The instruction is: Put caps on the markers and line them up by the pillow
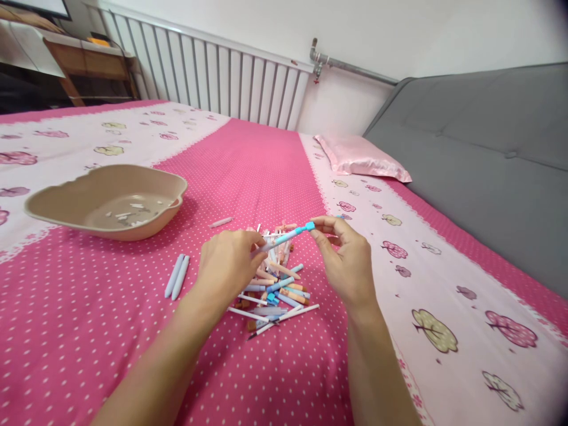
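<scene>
On pink bedspread (266, 154) | pen pile (280, 284) | radiator (224, 77) beyond | gray headboard (479, 130)

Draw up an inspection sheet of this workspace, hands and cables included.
Surface: pink dotted bedspread with pale printed bands.
Things in use: blue-tipped pen, above a pile of pens and slim white sticks.
Clutter: two pale pens and a pink pen apart from the pile; tan basin with small white pieces inside.
Hands: left hand grips the paler end; right hand pinches the blue end.
Cables: thin dark cord near the desk.
Surroundings: radiator, pipe, pink pillow, grey headboard.
</scene>
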`<state>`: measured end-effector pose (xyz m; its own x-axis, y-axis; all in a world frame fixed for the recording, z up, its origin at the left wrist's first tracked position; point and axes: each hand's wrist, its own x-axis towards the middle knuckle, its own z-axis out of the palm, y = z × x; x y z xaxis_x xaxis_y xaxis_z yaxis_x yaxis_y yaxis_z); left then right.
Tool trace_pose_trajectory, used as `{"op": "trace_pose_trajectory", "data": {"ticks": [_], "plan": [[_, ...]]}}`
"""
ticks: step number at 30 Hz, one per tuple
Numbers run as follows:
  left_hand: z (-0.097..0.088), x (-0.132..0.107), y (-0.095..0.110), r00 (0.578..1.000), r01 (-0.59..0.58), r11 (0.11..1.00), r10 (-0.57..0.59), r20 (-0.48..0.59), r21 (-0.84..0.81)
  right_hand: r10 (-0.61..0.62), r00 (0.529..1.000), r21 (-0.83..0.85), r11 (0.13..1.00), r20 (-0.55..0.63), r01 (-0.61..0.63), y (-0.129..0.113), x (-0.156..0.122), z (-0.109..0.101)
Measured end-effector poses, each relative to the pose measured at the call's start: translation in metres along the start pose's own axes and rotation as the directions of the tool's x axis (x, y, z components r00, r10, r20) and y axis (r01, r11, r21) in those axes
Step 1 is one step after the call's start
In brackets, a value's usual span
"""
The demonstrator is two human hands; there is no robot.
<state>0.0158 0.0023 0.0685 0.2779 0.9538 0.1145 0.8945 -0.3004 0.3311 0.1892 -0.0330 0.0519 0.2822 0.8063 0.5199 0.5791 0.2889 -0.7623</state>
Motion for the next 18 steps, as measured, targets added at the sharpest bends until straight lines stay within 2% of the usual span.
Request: {"op": "trace_pose_trajectory", "data": {"ticks": [5,18], "plan": [[0.0016,-0.0004,0.0007,0.999,-0.036,0.999,0.036,0.008,0.008,-0.019,0.999,-0.012,1.0,0.047,0.02,-0.0031,0.0001,0.0005],[0.0023,-0.0004,0.0013,0.998,-0.063,0.997,0.064,0.007,-0.036,0.057,0.998,0.052,0.997,0.001,-0.057,-0.0022,-0.0005,0.0025]]}}
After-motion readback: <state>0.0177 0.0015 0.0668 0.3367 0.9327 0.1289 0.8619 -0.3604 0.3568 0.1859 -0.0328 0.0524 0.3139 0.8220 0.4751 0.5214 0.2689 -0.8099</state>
